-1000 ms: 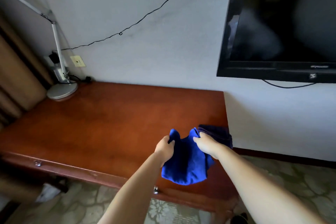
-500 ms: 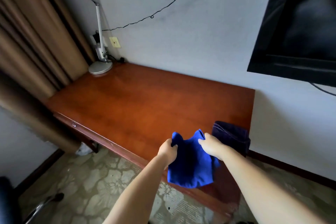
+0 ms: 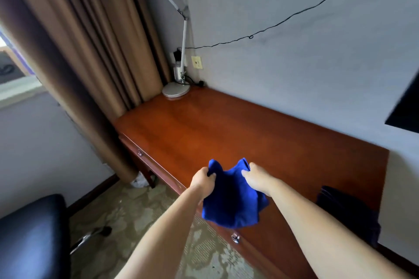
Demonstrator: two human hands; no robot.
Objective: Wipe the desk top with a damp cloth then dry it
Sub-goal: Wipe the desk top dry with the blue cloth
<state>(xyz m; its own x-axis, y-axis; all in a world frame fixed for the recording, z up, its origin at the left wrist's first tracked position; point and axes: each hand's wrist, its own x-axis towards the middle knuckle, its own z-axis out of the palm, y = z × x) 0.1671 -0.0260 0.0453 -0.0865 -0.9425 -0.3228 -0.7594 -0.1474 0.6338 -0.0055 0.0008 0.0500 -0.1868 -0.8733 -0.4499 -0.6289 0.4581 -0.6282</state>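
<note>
Counter (image 3: 226, 133): reddish-brown polished wood, long top set against a pale wall (image 3: 294, 63), its surface glossy with soft reflections. Front edge carries drawers with small metal pulls (image 3: 235, 238).

Blue cloth (image 3: 233, 201): bright blue, held in the air above the counter's front edge, hanging down in loose folds between two raised corners.

Left hand (image 3: 203, 180): fingers curled round the cloth's left upper corner, gripping it.

Right hand (image 3: 255, 175): fingers pinching the cloth's right upper corner.

Dark cloth (image 3: 347, 208): navy or black, folded, lying at the counter's right end, part of it drooping over the edge; well apart from the blue cloth.

Desk lamp (image 3: 176, 90): silver, round flat base on the counter's far left corner, thin jointed arm rising upward out of frame.

Wall fittings behind the lamp: a yellowed socket plate (image 3: 196, 63) and a plugged-in adapter (image 3: 177, 55) beside it. A thin black cable (image 3: 283, 21) runs from there upward and rightward across the wall.

Curtain (image 3: 90, 41): brown, heavy pleats, hanging to the floor just left of the counter's left end.

Television (image 3: 405, 111): dark corner of a wall-mounted screen, above the counter's right end.

Chair (image 3: 31, 233): black padded seat, left of the counter, standing on the floor.

Floor (image 3: 136, 222): pale patterned carpet in front of the counter.
</note>
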